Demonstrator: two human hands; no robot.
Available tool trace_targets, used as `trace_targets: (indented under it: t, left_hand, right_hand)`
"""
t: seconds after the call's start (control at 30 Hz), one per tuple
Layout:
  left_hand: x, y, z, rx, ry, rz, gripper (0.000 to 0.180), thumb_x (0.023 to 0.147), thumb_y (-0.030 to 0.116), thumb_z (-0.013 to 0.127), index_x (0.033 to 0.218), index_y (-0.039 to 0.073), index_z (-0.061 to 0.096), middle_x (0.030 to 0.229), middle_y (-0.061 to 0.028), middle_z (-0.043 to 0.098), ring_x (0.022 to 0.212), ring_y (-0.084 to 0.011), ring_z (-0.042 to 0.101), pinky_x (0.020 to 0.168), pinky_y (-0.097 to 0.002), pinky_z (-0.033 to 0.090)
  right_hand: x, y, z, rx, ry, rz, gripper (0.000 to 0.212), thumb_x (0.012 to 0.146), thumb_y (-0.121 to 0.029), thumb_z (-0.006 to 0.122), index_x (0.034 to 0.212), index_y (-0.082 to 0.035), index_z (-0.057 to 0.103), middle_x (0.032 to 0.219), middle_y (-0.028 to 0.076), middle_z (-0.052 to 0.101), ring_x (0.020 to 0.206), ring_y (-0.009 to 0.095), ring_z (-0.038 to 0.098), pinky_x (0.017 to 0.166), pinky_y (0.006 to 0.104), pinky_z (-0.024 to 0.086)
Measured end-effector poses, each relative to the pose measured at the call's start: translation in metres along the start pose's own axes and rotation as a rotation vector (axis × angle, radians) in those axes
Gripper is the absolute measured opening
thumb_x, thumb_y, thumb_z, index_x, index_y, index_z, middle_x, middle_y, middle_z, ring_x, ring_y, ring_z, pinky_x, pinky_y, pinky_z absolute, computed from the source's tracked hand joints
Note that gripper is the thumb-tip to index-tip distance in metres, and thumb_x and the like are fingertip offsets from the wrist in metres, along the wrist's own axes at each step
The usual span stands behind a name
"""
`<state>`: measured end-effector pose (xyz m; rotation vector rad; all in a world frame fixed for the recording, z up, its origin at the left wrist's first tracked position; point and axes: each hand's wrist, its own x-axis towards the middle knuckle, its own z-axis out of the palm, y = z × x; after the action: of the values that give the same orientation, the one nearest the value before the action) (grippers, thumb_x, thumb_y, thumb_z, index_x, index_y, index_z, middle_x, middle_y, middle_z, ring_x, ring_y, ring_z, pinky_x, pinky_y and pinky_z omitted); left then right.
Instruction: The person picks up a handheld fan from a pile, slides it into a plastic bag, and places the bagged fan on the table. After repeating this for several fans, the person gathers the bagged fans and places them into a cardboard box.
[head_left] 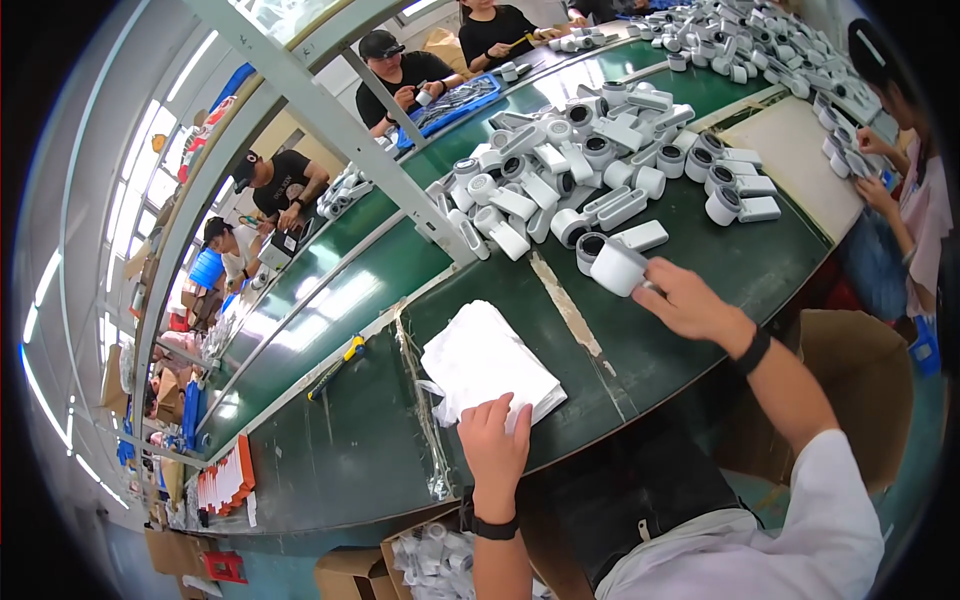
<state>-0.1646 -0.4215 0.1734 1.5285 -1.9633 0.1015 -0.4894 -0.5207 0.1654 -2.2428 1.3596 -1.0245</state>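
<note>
My right hand [690, 303] is closed on a white device with a thick round head [618, 268], held just above the near edge of the pile. What the device is for does not show. My left hand [494, 438] lies on the near end of a stack of thin white plastic bags [487, 352], its fingers stretched out and its thumb apart. Beyond my hands spreads a big heap of similar white devices [560, 160] with round heads and flat arms. Several stand in a row [722, 180] at the heap's right side.
A yellow-handled screwdriver-like tool [337, 367] lies left on the green table [320, 450]. Orange-edged flat pieces [228, 478] sit farther left. A grey metal post [350, 140] rises beyond the bags. Below stand an open carton [850, 390] and a box of bagged parts [435, 555]. Other people work around.
</note>
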Motion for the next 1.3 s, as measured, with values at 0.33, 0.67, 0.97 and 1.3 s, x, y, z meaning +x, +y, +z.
trace_targets:
  t: [0.33,0.67,0.97,1.3]
  left_hand:
    - [0.004,-0.017,0.011,-0.095,-0.127,-0.142,0.015,0.085,0.021,0.069,0.085,0.006,0.070,0.083,-0.0101,0.067,0.079,-0.0316,0.059,0.070,-0.0410,0.044]
    - [0.009,-0.020,0.007,-0.146,0.040,-0.186,0.016,0.090,0.014,0.065,0.093,-0.001,0.067,0.079,-0.0147,0.066,0.067,-0.0244,0.061,0.064,-0.0315,0.047]
    - [-0.003,0.027,0.001,-0.844,0.028,-0.503,0.017,0.094,0.013,0.065,0.097,-0.004,0.066,0.080,-0.0023,0.066,0.074,-0.0083,0.059,0.068,-0.0222,0.047]
    - [-0.015,0.045,0.017,-1.366,0.225,-0.706,0.013,0.099,0.013,0.055,0.099,0.001,0.058,0.087,-0.0030,0.062,0.076,-0.0116,0.061,0.067,-0.0247,0.050]
  right_hand:
    - [-0.049,-0.045,0.076,1.320,-0.204,0.587,0.027,0.101,-0.029,0.050,0.102,-0.002,0.053,0.086,0.009,0.061,0.062,0.017,0.060,0.057,0.0333,0.053]
    - [-0.051,-0.050,0.072,1.371,-0.117,0.531,0.033,0.090,-0.007,0.058,0.122,-0.003,0.048,0.088,0.010,0.063,0.062,0.018,0.062,0.056,0.0340,0.053]
    - [-0.057,-0.081,0.063,1.311,-0.129,0.511,0.051,0.084,-0.007,0.070,0.127,-0.006,0.044,0.110,0.005,0.061,0.081,0.012,0.061,0.073,0.0289,0.052]
    - [-0.046,-0.125,0.098,1.079,0.133,0.587,0.048,0.075,-0.007,0.077,0.116,-0.001,0.053,0.095,0.003,0.062,0.082,0.009,0.060,0.072,0.0267,0.051]
